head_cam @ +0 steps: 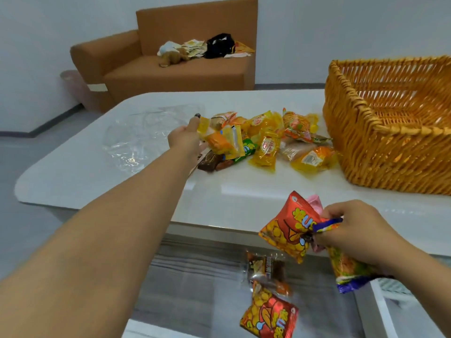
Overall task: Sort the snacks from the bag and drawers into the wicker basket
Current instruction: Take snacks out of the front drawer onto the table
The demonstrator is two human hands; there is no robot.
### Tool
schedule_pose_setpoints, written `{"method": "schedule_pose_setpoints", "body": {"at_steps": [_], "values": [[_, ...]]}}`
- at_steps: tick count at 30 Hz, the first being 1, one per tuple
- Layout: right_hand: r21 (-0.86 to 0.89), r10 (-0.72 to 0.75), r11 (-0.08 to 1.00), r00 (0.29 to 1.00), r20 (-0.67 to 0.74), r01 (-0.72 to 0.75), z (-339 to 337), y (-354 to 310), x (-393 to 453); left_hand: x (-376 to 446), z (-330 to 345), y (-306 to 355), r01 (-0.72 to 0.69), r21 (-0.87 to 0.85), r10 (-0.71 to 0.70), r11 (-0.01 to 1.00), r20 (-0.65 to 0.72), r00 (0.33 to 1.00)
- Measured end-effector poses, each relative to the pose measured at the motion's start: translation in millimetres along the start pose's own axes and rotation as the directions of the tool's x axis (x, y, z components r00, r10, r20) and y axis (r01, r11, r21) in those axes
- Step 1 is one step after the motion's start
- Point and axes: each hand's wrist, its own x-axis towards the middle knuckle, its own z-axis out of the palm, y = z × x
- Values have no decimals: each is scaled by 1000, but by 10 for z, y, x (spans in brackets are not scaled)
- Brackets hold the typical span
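White and glossy, the table carries everything that matters, so places are given from its pile of snacks. Left of the pile lies a crumpled clear plastic bag, flat on the tabletop. The left hand reaches over to the pile's left edge, thumb and fingers pinching a small yellow packet there; its forearm crosses the table's near corner and hides part of the surface beneath. The pile itself is mostly yellow and orange wrappers, with a green packet and dark brown bars at its near-left side (printing on these is too small to read). Behind the pile, beyond the table, stands an orange-brown sofa with a heap of papers, a soft toy and a black bag on its seat.

Right of the pile, just beside it, sits the wicker basket, with nothing visible in the part that shows. Nearer than the pile, over the table's front edge, the right hand grips several packets at once: a red bag printed with yellow balls and a bold "U", plus a blue-edged packet hanging below. Under them an open drawer holds a second red bag and a clear-wrapped dark snack.
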Motion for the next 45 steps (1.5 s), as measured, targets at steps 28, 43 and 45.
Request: {"method": "schedule_pose_setpoints", "body": {"at_steps": [28,43,45], "values": [[771,-90,618,961,262,-153,265,-477,184,-1387,-327,-457,-84,302,-117,950,591,798],[854,134,468,974,183,-225,257,-359,384,438,183,36,-10,530,115,848,-165,980],[844,111,492,977,180,-211,241,-342,409,82,212,-17,-127,450,226,884,-173,959]]}}
